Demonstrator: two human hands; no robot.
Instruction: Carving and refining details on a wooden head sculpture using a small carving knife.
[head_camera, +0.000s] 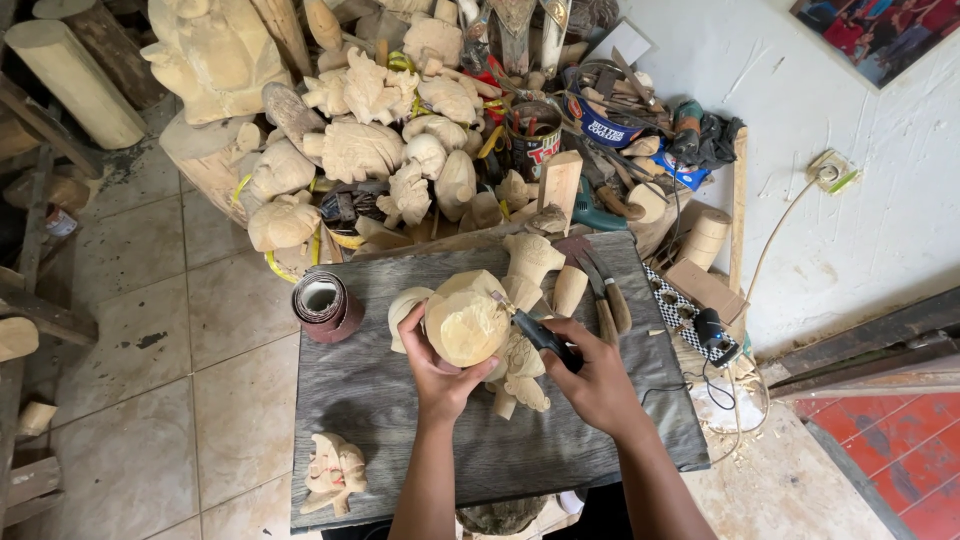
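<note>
My left hand (437, 368) grips a pale block of wood (466, 318), roughly rounded, held upright over the grey work board (380, 420). My right hand (598, 378) holds a black-handled carving tool (540, 335) whose tip touches the upper right side of the block. A half-carved wooden figure (519, 375) lies under and between both hands. Another carved figure (531, 262) stands just behind the block.
A roll of sandpaper (324, 304) stands at the board's left edge. A small carved figure (335, 472) lies at its front left. Chisels (606, 292) rest at the back right. Many pale carvings (360, 130) and tins of tools (535, 135) are heaped behind. A black corded device (716, 335) lies at the right.
</note>
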